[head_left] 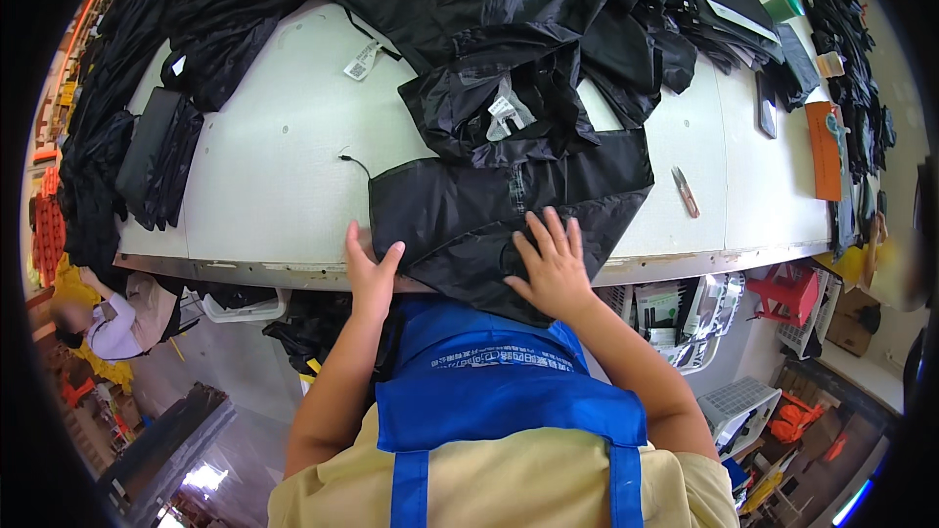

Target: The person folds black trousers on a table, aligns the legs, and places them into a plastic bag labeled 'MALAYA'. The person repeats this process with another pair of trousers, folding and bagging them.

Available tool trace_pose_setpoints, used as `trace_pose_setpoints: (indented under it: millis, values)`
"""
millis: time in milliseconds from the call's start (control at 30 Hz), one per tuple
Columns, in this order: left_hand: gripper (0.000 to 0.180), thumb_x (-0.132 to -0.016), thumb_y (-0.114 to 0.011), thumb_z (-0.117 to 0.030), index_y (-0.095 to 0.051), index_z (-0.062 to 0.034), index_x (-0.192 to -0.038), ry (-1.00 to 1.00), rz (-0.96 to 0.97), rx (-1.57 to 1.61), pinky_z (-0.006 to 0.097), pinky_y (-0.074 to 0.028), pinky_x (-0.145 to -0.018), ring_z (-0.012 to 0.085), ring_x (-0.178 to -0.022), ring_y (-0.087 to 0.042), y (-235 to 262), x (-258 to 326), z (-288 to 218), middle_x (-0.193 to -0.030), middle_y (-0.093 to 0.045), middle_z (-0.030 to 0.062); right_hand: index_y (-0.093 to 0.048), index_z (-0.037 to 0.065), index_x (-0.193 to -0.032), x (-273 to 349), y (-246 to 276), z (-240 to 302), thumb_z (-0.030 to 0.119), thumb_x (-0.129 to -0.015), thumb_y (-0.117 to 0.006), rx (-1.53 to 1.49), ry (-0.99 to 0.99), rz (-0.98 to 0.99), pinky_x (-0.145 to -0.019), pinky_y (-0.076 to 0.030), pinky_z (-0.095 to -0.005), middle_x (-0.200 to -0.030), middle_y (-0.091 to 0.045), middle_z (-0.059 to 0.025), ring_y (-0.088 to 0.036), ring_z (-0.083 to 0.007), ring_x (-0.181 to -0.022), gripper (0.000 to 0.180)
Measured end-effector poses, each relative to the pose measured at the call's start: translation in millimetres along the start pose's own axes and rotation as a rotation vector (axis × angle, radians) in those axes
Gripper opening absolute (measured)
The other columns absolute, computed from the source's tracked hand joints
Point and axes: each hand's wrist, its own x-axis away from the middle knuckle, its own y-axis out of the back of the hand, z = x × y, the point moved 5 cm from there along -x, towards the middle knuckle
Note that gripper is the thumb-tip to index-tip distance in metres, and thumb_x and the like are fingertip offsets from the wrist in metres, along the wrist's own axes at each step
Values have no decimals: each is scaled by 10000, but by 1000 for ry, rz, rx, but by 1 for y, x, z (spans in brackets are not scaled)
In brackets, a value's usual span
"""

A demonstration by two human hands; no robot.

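A black garment of thin, shiny fabric (440,200) lies across the table's front edge, its lower corner hanging over toward my blue apron (479,411). White labels (507,115) show inside its bunched opening. A thin cord with a dark tip reaches out from its left corner. My right hand (556,269) rests flat on the fabric, fingers spread. At the garment's left edge is my left hand (372,272), thumb and forefinger apart, the thumb at the cloth. Neither hand grips anything that I can see.
Thread snips (686,193) lie right of the garment. Farther right are a phone (766,105) and an orange box (825,150). Folded black cloth (158,156) sits at left; more black garments cover the far side. Other people (122,321) are at both sides. A red stool (785,293) stands at right.
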Motion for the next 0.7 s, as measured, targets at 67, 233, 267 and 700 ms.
trace_pose_setpoints:
  millis: [67, 233, 267, 700]
  values:
    - [649, -830, -657, -104, -334, 13, -1380, 271, 189, 453, 423, -396, -999, 288, -1170, -489, -11, 0, 9, -1281, -497, 186, -482, 175, -1348, -11, -7, 20, 449, -786, -658, -144, 151, -25, -1112, -163, -562, -1446, -381, -118, -261, -320, -1387, 650]
    - [624, -840, -637, -79, -348, 13, -1384, -104, 497, 225, 383, -470, -910, 285, -1043, -590, -50, 33, -88, -1190, -577, 175, -467, 205, -1373, -14, -36, 33, 502, -855, -544, -1, 202, 61, -1135, -107, -549, -1487, -346, -81, -225, -309, -1410, 603]
    - [596, -851, -635, -96, -374, 19, -1374, -517, 570, -68, 366, -488, -879, 268, -1019, -605, -80, 47, -105, -1200, -584, 157, -478, 183, -1363, -15, -37, 33, 479, -867, -529, 21, 213, 120, -1136, -106, -549, -1474, -365, -85, -236, -313, -1404, 580]
    - [536, -802, -651, -196, -508, -94, -1309, -955, 509, -716, 523, -264, -1081, 349, -1300, -354, -151, 31, -84, -1392, -413, 143, -523, 10, -1124, -114, 69, -132, 302, -847, -644, -276, -414, -323, -786, -477, -440, -1004, -598, -199, -596, -373, -896, 420]
